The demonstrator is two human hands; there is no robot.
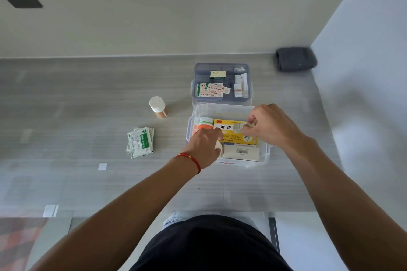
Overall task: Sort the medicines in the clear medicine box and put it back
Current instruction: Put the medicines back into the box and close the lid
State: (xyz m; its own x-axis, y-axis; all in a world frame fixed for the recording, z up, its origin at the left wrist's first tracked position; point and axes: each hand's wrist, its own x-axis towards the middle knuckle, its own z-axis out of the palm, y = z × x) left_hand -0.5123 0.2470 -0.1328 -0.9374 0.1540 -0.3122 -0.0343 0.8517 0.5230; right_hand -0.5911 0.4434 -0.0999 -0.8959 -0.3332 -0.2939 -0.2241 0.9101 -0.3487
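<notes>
The clear medicine box (263,156) stands open on the grey table. Inside lie a yellow carton (229,131), a white carton with a barcode (241,153) and an orange bottle with a white cap (206,123). My left hand (203,147) reaches into the box's left side, curled around a white item that is mostly hidden beneath it. My right hand (271,126) hovers over the yellow carton and pinches a small clear bottle (239,128). Behind the box sits its blue-grey tray (221,67) holding small packs and sachets.
A brown bottle with a white cap (158,106) stands left of the box. A stack of green-and-white sachets (140,142) lies further left and nearer. A dark grey rolled cloth (295,59) rests at the back right corner by the wall.
</notes>
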